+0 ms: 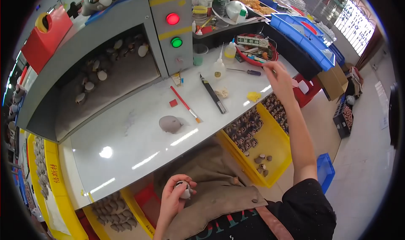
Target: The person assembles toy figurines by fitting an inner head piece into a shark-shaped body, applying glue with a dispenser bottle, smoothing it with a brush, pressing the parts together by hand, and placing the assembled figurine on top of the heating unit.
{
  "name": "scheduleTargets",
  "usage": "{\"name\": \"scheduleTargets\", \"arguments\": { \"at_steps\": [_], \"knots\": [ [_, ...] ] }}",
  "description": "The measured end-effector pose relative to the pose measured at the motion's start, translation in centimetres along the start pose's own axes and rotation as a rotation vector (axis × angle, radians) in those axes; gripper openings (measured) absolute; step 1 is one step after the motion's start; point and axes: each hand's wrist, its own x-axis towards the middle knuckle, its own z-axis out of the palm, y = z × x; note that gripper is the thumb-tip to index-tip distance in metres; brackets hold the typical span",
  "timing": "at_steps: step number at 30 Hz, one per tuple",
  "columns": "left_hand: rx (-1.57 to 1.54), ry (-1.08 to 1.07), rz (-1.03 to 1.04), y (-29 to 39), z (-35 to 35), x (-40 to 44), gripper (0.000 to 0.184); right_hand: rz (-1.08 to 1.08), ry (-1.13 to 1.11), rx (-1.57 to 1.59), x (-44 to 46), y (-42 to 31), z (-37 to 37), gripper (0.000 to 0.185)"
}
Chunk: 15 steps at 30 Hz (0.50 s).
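My left hand (175, 197) is closed round a small grey and white figure part (184, 191) above my lap. My right hand (276, 73) is stretched out over the table's right side, beside the red basket (273, 56) of small items. Its fingers are bent toward each other, and anything between them is too small to make out. A screwdriver (249, 72) lies just left of it. On the white table (126, 138) are a grey rounded piece (170, 124), a red brush (184, 103), a black pen-like tool (213, 94) and a squeeze bottle (219, 69).
A grey cabinet (168, 50) with a red and a green light stands behind the table. Yellow bins (274, 168) of small parts sit below the front edge. Blue trays (301, 37) are at the back right. Yellow putty (253, 96) lies near the edge.
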Motion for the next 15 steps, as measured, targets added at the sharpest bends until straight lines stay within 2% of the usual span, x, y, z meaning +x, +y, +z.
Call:
{"name": "scheduleTargets", "arguments": {
  "at_steps": [3,6,9,15],
  "knots": [
    [-0.017,-0.023,0.010,-0.1,0.0,0.1,0.018,-0.092,0.102,-0.259,3.4,7.6,1.2,0.018],
    [0.022,0.019,0.009,0.2,0.5,-0.1,0.021,0.038,-0.009,-0.399,4.8,8.8,1.1,0.023],
    [0.029,0.056,0.010,0.3,0.6,-0.3,0.024,0.096,-0.129,-0.417,5.6,9.1,0.7,0.029],
    [0.023,-0.037,0.002,0.4,0.0,-0.2,0.021,0.263,-0.153,-0.380,6.0,9.9,0.6,0.033]
  ]
}}
